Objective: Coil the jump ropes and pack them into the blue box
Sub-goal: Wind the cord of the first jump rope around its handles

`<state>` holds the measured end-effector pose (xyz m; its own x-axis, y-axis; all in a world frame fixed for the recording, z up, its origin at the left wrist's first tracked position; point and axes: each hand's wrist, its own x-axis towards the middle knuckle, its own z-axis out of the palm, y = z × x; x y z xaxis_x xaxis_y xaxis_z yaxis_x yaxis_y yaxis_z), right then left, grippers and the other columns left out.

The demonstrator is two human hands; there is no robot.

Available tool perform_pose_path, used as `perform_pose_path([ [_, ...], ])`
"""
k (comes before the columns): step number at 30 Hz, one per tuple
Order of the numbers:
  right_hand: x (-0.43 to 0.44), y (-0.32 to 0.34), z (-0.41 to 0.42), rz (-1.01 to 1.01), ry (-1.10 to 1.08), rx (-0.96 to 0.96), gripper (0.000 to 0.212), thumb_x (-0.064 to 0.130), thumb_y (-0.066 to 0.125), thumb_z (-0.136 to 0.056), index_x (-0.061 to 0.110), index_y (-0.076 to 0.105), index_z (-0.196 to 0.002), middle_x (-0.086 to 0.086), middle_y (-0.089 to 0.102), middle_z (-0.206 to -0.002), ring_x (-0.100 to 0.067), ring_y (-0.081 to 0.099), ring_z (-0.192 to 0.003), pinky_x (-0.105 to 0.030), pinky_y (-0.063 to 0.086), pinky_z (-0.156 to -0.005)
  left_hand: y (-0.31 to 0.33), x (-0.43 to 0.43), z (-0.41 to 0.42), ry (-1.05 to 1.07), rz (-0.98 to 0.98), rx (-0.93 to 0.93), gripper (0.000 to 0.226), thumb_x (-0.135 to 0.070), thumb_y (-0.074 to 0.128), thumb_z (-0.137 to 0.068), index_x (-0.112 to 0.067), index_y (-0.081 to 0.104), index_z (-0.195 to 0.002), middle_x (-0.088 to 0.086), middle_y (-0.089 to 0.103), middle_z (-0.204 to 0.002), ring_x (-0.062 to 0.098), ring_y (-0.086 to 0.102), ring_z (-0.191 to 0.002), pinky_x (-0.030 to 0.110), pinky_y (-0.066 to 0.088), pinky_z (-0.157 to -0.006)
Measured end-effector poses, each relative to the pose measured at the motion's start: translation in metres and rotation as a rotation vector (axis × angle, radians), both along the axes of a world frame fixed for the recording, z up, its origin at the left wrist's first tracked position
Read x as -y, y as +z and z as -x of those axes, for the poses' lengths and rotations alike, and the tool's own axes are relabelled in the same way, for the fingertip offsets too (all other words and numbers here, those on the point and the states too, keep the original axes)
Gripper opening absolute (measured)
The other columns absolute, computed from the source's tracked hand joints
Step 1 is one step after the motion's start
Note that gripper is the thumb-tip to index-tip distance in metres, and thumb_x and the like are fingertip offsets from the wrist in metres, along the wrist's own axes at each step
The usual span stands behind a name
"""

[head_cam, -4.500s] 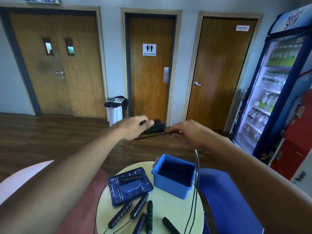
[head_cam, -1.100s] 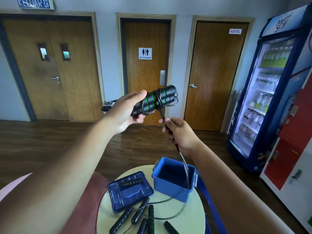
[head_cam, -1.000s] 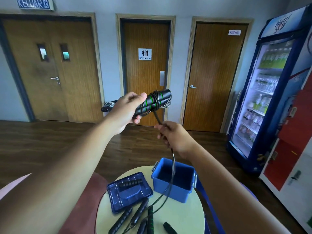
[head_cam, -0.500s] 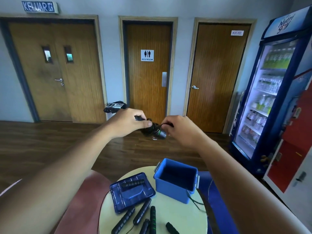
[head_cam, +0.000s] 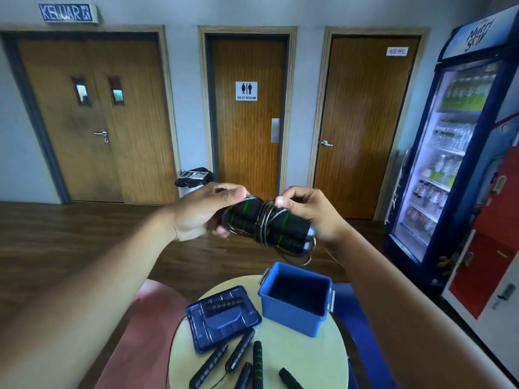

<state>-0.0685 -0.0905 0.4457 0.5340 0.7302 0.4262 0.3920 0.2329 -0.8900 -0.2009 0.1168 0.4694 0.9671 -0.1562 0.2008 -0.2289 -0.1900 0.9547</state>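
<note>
A jump rope (head_cam: 269, 226) with black, green-ringed handles is bundled, its thin cord wound around both handles. My left hand (head_cam: 202, 211) grips the left end of the bundle. My right hand (head_cam: 311, 211) holds the right end, thumb and fingers pinching the cord on top. A small loop of cord hangs below the handle tips. The bundle is in the air above the open blue box (head_cam: 296, 297), which looks empty, on the round pale table (head_cam: 295, 357). Several more black rope handles (head_cam: 241, 357) lie at the table's front.
The box's blue lid (head_cam: 222, 315) lies flat left of the box, handle up. A pink seat (head_cam: 146, 313) is left of the table, a blue seat (head_cam: 341, 293) to its right. A drinks fridge (head_cam: 460, 153) stands at the right wall.
The trailing cord that hung down to the table has been wound up onto the handles. Both hands came together at chest height, and the bundle now lies sideways between them.
</note>
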Motion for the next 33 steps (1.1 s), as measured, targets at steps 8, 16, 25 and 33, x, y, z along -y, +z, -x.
perform_pose_path([
  [8, -0.031, -0.042, 0.028, -0.04, -0.148, -0.14, 0.029, 0.029, 0.046, -0.106, 0.014, 0.056, -0.083, 0.005, 0.044, -0.06, -0.008, 0.036, -0.051, -0.022, 0.029, -0.047, 0.021, 0.024, -0.006, 0.446, 0.502, 0.058, 0.035, -0.048, 0.065, -0.091, -0.013, 0.062, -0.091, 0.001, 0.054, -0.065, 0.011, 0.04, -0.045, 0.021, 0.028, -0.042],
  [16, -0.049, -0.049, 0.036, 0.349, -0.244, 0.013, 0.02, 0.029, 0.047, -0.104, 0.015, 0.061, -0.106, 0.004, 0.054, -0.071, -0.009, 0.048, -0.06, -0.031, 0.042, -0.059, 0.007, 0.015, -0.028, 0.848, 0.293, 0.076, 0.033, -0.044, 0.074, -0.088, -0.013, 0.067, -0.091, 0.007, 0.063, -0.085, 0.019, 0.052, -0.06, 0.03, 0.048, -0.057],
  [25, -0.04, -0.021, 0.045, 0.605, -0.309, 0.501, 0.021, 0.025, 0.048, -0.105, 0.013, 0.064, -0.105, -0.004, 0.065, -0.083, -0.018, 0.059, -0.069, -0.034, 0.047, -0.062, -0.017, -0.003, -0.025, 0.83, -0.704, 0.149, 0.029, -0.045, 0.066, -0.093, -0.021, 0.069, -0.11, -0.003, 0.064, -0.106, 0.015, 0.056, -0.095, 0.031, 0.038, -0.073],
  [33, -0.024, 0.011, 0.029, 0.477, -0.349, 0.456, 0.017, 0.03, 0.055, -0.102, 0.021, 0.068, -0.098, 0.006, 0.063, -0.074, -0.006, 0.054, -0.059, -0.016, 0.044, -0.052, -0.024, 0.001, -0.017, 0.658, -0.518, 0.053, 0.04, -0.04, 0.067, -0.092, -0.012, 0.062, -0.064, -0.003, 0.05, -0.058, 0.014, 0.046, -0.058, 0.033, 0.029, -0.06],
])
